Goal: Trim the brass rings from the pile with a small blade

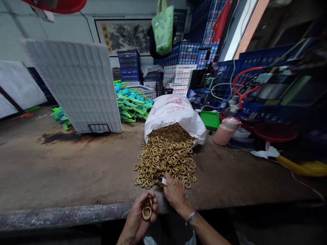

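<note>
Left hand (138, 217) cups brass-coloured rings (147, 208) — likely hard, slick, light; pinch the rims — right hand (175, 192) seemingly grips a small dark piece (159, 178).

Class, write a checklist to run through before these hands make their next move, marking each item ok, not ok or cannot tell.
1. Left hand has gold rings in its grasp: ok, at least two show.
2. Exact number of rings in that hand: cannot tell, the fingers hide part.
3. Right hand at the ring pile: ok, it is by the near edge.
4. Right hand's grip on the small black-and-white object: cannot tell, its fingers are partly hidden.
5. White sack open toward the person: ok.
6. All rings inside the sack: not ok, many lie on the table.
</note>
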The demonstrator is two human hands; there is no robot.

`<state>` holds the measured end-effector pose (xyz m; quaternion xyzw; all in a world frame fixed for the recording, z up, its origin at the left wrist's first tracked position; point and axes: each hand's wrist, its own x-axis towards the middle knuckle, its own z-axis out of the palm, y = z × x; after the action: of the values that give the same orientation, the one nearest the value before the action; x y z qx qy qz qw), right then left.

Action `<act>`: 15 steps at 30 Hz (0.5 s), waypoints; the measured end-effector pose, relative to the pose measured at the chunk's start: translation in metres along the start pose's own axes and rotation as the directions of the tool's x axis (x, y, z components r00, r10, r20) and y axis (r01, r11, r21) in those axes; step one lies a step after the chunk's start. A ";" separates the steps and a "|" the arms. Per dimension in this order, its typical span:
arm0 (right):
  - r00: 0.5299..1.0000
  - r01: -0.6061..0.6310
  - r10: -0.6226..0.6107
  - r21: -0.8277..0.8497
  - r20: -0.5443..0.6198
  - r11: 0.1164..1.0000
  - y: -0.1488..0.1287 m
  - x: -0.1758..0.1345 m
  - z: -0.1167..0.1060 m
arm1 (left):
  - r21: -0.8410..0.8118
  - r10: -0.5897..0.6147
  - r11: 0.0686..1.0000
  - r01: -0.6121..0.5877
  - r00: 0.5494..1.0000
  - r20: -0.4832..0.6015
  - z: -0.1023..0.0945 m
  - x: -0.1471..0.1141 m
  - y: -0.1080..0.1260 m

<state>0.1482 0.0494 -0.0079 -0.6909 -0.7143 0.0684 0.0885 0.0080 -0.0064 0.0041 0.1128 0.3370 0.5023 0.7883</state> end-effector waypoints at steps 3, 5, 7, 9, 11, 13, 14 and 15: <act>1.000 0.019 -0.019 0.012 0.012 1.000 -0.002 0.000 -0.002 | -0.043 -0.018 0.999 0.018 1.000 0.004 -0.004 0.002 -0.002; 1.000 0.026 -0.026 0.025 0.016 0.999 -0.003 0.000 -0.004 | -0.050 -0.012 0.999 0.011 1.000 -0.024 -0.005 0.003 -0.003; 0.999 0.034 -0.034 0.032 0.014 0.999 -0.004 0.001 -0.007 | -0.037 -0.003 0.999 0.001 0.998 -0.061 -0.005 0.003 -0.005; 0.999 0.052 -0.052 0.037 0.014 0.998 -0.004 0.003 -0.010 | -0.018 0.009 1.000 -0.011 0.996 -0.087 -0.002 0.003 -0.005; 0.997 0.070 -0.070 0.040 0.016 0.997 -0.004 0.005 -0.011 | -0.007 0.020 1.000 -0.020 0.996 -0.090 0.001 0.002 -0.005; 0.997 0.070 -0.071 0.034 0.015 0.997 -0.002 0.006 -0.010 | -0.017 0.019 1.000 -0.021 0.996 -0.083 0.004 0.001 -0.004; 0.998 0.067 -0.067 0.029 0.010 0.997 -0.001 0.006 -0.010 | -0.029 0.011 0.999 -0.013 0.997 -0.081 0.004 0.000 -0.004; 0.998 0.067 -0.067 0.025 0.002 0.997 0.001 0.007 -0.009 | -0.045 0.000 0.999 -0.004 0.997 -0.083 0.005 0.000 -0.004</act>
<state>0.1511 0.0558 0.0007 -0.6654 -0.7361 0.0751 0.0985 0.0137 -0.0075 0.0060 0.0746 0.3578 0.5148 0.7755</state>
